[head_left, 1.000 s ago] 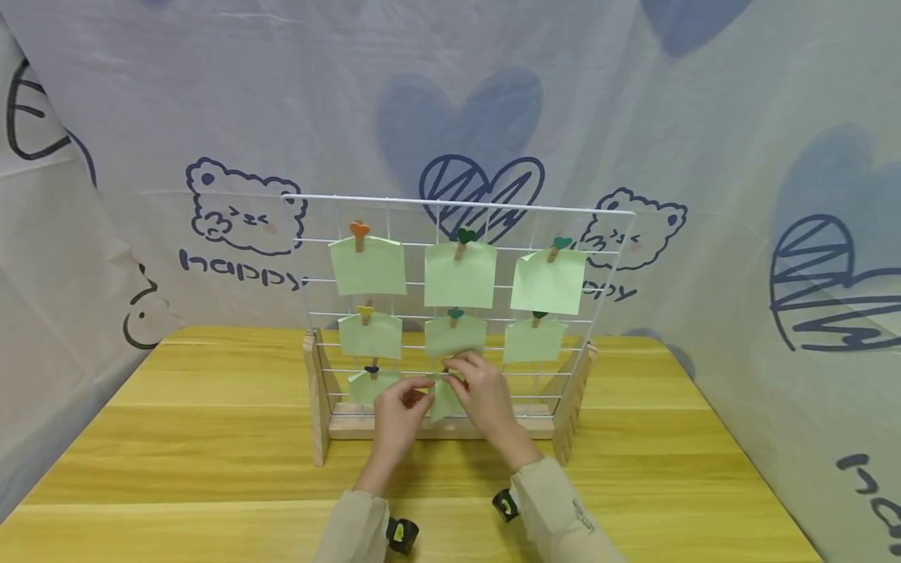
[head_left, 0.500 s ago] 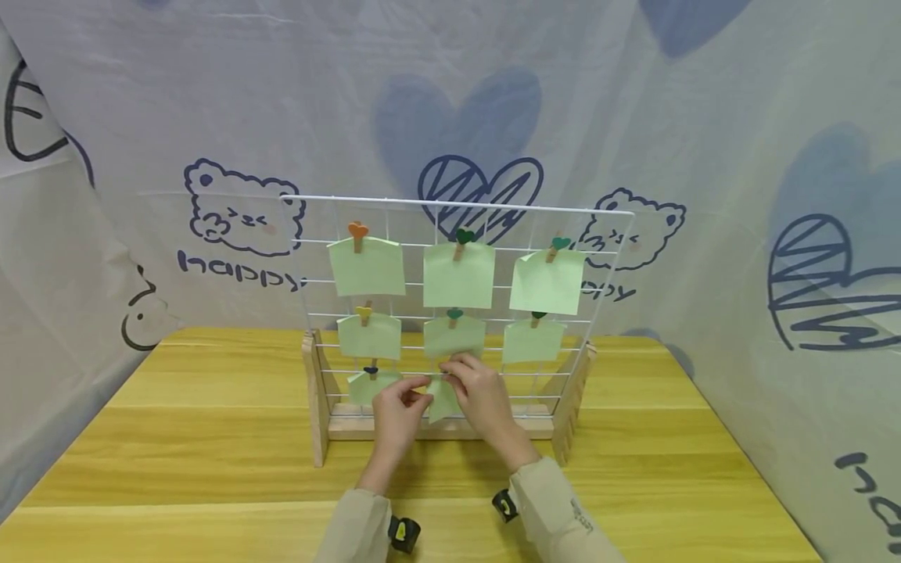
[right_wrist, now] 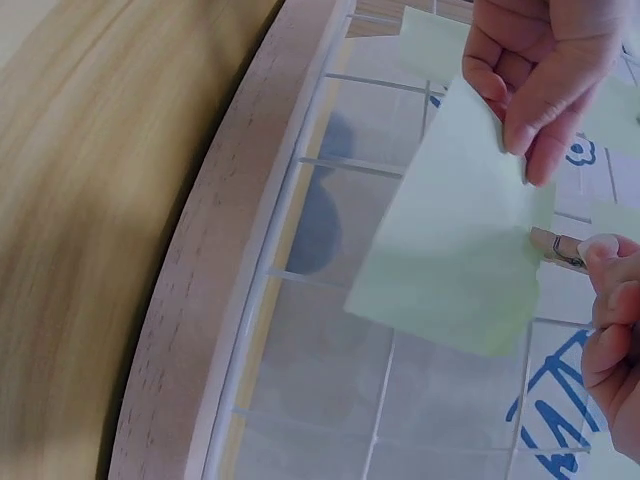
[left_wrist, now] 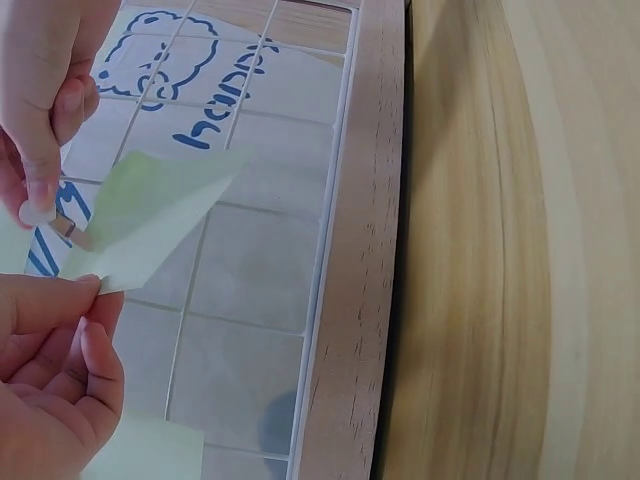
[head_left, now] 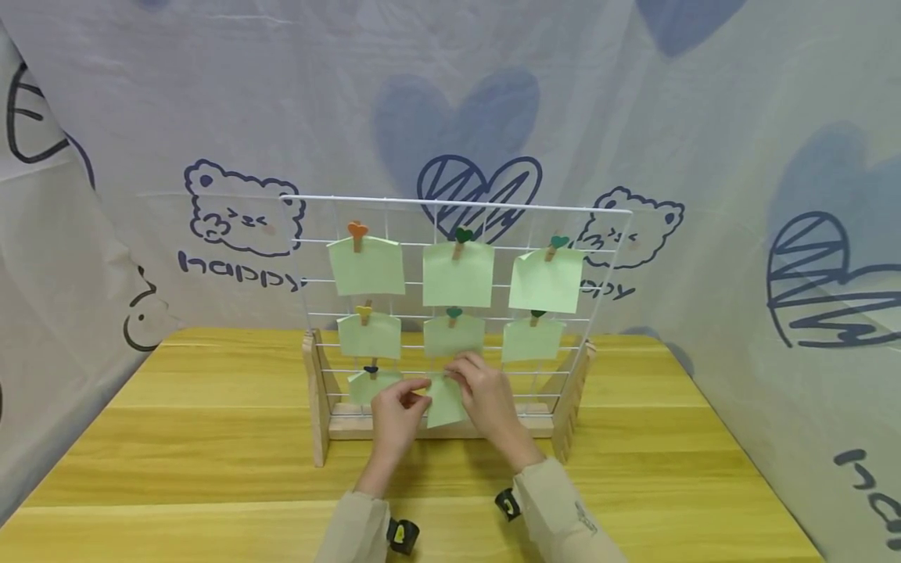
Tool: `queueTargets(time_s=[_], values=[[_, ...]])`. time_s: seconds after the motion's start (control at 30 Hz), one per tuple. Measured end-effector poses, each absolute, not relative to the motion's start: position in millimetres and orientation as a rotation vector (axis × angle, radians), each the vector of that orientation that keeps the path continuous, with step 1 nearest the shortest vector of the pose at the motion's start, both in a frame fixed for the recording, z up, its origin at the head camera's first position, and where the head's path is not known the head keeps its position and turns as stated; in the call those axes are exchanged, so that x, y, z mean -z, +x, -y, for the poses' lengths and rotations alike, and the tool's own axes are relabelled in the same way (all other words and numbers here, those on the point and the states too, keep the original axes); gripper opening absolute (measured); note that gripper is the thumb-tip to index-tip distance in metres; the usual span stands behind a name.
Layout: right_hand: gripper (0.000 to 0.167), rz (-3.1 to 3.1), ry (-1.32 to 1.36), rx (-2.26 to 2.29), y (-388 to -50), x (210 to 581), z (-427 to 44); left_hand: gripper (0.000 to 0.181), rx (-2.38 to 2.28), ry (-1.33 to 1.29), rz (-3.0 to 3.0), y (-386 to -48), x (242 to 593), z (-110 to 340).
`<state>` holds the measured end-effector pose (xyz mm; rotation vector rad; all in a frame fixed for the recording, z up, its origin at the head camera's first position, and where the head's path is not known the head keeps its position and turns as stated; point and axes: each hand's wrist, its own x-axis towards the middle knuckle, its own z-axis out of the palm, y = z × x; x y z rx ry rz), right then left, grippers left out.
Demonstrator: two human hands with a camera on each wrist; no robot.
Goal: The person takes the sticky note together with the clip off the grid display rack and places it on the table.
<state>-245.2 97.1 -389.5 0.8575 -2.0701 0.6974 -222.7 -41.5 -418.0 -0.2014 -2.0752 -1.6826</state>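
Note:
In the head view, my left hand [head_left: 398, 414] pinches the upper left corner of a pale green paper note [head_left: 445, 400], low in the middle of a white wire grid [head_left: 411, 283]. My right hand [head_left: 487, 395] is at the note's upper right. The right wrist view has its thumb and fingers squeezing a small wooden clothespin [right_wrist: 558, 248], whose tip meets the note's top edge. Whether the clothespin also grips a wire, I cannot tell. Seen from the left wrist, the note [left_wrist: 150, 220] tilts away from the grid.
Several other green notes [head_left: 459, 281] hang on the grid from heart-topped clothespins. Wooden feet [head_left: 318, 403] and a wooden base bar [head_left: 352, 427] hold the grid on the wood-grain table [head_left: 176, 438]. A printed cloth [head_left: 324, 102] hangs behind.
The lower middle note has swung so more of its face shows, its bottom edge slightly lower. My right hand has shifted slightly right; my left hand stays almost still at the corner.

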Motion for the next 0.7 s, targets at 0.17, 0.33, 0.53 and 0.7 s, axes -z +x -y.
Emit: queueTargets(time_s=[0.17, 0.33, 0.53, 0.7], values=[[0.006, 2.08, 0.824, -0.722, -240.7, 385.8, -101.1, 0.019, 1.694, -0.183, 2.077, -219.5, 417.3, 42.6], [0.009, 2.104, 0.771, -0.745, -234.2, 382.7, -106.1, 0.02, 1.703, -0.185, 2.082, -216.8, 417.4, 43.3], [0.012, 2.15, 0.753, -0.783, -224.9, 379.7, -112.4, 0.019, 1.731, -0.178, 2.101, -211.9, 416.3, 42.9], [0.014, 2.179, 0.745, -0.845, -219.4, 379.7, -118.5, 0.02, 1.763, -0.147, 2.118, -208.7, 415.1, 41.2]])
